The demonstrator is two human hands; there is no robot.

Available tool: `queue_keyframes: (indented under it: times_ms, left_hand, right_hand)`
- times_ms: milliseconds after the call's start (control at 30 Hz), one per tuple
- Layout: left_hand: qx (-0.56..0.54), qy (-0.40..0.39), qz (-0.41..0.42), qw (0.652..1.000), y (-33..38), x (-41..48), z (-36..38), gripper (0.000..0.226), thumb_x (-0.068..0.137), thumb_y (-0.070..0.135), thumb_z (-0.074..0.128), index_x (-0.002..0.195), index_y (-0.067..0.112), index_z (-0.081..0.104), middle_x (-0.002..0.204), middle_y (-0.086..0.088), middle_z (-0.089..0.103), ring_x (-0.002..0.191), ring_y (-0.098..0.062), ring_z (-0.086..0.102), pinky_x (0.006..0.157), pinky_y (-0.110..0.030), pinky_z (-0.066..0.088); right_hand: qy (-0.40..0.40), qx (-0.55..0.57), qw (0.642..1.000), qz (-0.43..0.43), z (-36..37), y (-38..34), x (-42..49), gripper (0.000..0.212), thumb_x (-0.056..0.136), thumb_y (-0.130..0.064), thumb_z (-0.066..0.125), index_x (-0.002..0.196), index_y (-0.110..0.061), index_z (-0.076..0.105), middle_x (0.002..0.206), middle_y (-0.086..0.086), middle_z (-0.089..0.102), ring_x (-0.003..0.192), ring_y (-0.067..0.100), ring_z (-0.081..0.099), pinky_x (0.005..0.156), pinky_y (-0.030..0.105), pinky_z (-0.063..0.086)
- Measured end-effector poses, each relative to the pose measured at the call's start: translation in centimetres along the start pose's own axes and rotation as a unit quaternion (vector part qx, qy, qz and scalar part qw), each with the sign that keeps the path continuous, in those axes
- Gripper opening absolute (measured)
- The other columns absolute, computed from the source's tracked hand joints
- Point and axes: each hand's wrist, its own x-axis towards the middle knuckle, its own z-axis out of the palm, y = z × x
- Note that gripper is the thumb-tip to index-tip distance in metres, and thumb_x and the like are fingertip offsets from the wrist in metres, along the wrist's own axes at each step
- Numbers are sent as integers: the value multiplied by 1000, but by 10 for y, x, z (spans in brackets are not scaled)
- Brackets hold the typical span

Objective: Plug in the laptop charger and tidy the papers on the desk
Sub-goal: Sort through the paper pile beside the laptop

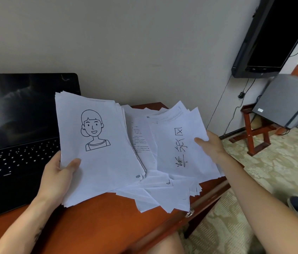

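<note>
White face-drawing paper stack [100, 165] is pinched by the left grip [57, 176]; loose white sheets [168, 143], fanned rightward of it on the reddish wooden desk [108, 219], are pinched by the right grip [211, 146].

Laptop [12, 136] partly beyond left edge.

The white paper sheet [199, 162] in my right hand [211, 143] carries three large black handwritten characters [180, 147] turned sideways, seemingly 纸张区. The white paper stack [108, 162] in my left hand [56, 173] has a small QR code [137, 176] at its corner. The black laptop keyboard [16, 158] shows white letters, among them C V B N M. Other print is too small to read.
</note>
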Motion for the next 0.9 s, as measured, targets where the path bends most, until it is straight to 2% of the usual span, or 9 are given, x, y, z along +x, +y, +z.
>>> queue_keyframes:
  times_ms: [100, 233, 300, 400, 467, 600, 700, 833, 900]
  left_hand:
    - [-9, -8, -4, 1000, 1, -2, 2, 26, 104, 9, 61, 110, 33, 69, 98, 15, 79, 90, -10, 76, 80, -35, 56]
    - [-5, -29, -14, 999, -3, -4, 2, 26, 104, 12, 63, 115, 34, 69, 106, 10, 79, 99, -21, 76, 90, -45, 58]
    - [-7, -40, -19, 999, -4, -5, 2, 26, 103, 12, 63, 118, 33, 69, 108, 8, 79, 102, -24, 76, 93, -49, 57]
    - [-5, -58, -28, 998, -3, -7, 3, 27, 103, 12, 63, 120, 33, 69, 110, 6, 79, 102, -24, 76, 94, -50, 57]
    - [-1, -63, -32, 998, -4, -8, 4, 26, 103, 12, 63, 119, 33, 69, 110, 6, 79, 102, -24, 76, 94, -50, 58]
    - [-1, -68, -44, 997, -3, -10, 8, 24, 103, 12, 63, 116, 32, 68, 108, 5, 79, 101, -24, 76, 92, -49, 59]
    - [1, -70, -55, 996, -4, -11, 10, 22, 103, 12, 64, 115, 30, 69, 107, 5, 80, 100, -25, 76, 93, -51, 59]
    - [-9, -72, -67, 995, -4, -13, 10, 22, 103, 10, 63, 115, 27, 69, 105, 5, 80, 97, -24, 77, 86, -44, 60]
    - [-10, -78, -70, 994, -3, -14, 11, 22, 104, 10, 62, 117, 27, 69, 105, 5, 80, 98, -24, 77, 86, -44, 60]
  right_hand:
    - [20, 93, 995, 28, 0, 3, -14, 26, 97, -9, 65, 123, -11, 67, 115, 6, 72, 99, 23, 68, 80, 31, 53]
    - [39, 195, 975, 95, 4, 9, -39, 25, 98, -10, 65, 124, -11, 66, 111, 4, 72, 87, 14, 67, 66, 28, 51]
    - [48, 227, 964, 132, 6, 10, -50, 24, 99, -12, 65, 123, -12, 65, 105, 2, 71, 86, 16, 66, 63, 28, 50]
    - [38, 250, 950, 185, 9, 13, -62, 29, 97, -17, 68, 126, -12, 64, 111, 8, 71, 92, 23, 67, 65, 30, 52]
    - [28, 264, 942, 204, 12, 13, -70, 32, 97, -21, 69, 127, -12, 64, 107, 7, 71, 89, 22, 67, 64, 29, 52]
    - [21, 303, 931, 200, 27, 7, -89, 36, 96, -25, 69, 129, -12, 63, 115, 8, 71, 94, 23, 67, 70, 30, 53]
    - [27, 322, 928, 187, 38, 1, -102, 35, 98, -25, 68, 130, -13, 63, 115, 8, 72, 96, 22, 68, 66, 29, 54]
    - [12, 312, 937, 158, 46, -10, -118, 27, 99, -23, 66, 125, -17, 66, 110, 3, 73, 95, 19, 69, 61, 26, 55]
    - [-4, 282, 950, 131, 52, -12, -124, 22, 99, -20, 65, 121, -21, 66, 110, 0, 73, 97, 18, 70, 64, 27, 58]
